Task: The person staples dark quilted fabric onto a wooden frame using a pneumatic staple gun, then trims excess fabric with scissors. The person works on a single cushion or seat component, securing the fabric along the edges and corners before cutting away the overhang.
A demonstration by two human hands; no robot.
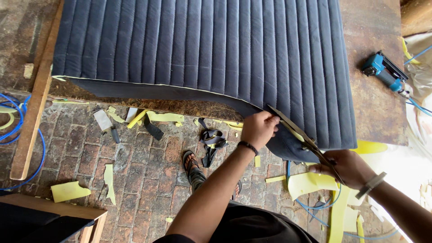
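The fingers of the left hand [258, 128] are curled shut on the loose edge of the dark fabric flap [180, 93], pinching it taut just where the blades meet it. The right hand [346, 167] is closed round the handles of a pair of long scissors [302, 137], whose blades lie slightly parted along the flap's edge, tips pointing toward the left hand. The flap hangs off the near side of a quilted navy cushion panel [216, 40] that lies flat on the worn wooden desk [378, 103], overhanging its front edge. The left fingertips sit very close to the blade tips, so a cut run too far could nick them; and if the fabric slackens or the blades drift upward, the cut could wander into the stitched padding instead of the surplus. A blue pneumatic stapler [383, 71] rests on the desk at the far right, its blue hose [418, 105] trailing off. Below, the brick floor [139, 175] is littered with yellow foam scraps [67, 191], which could slip under a sandalled foot [191, 163].
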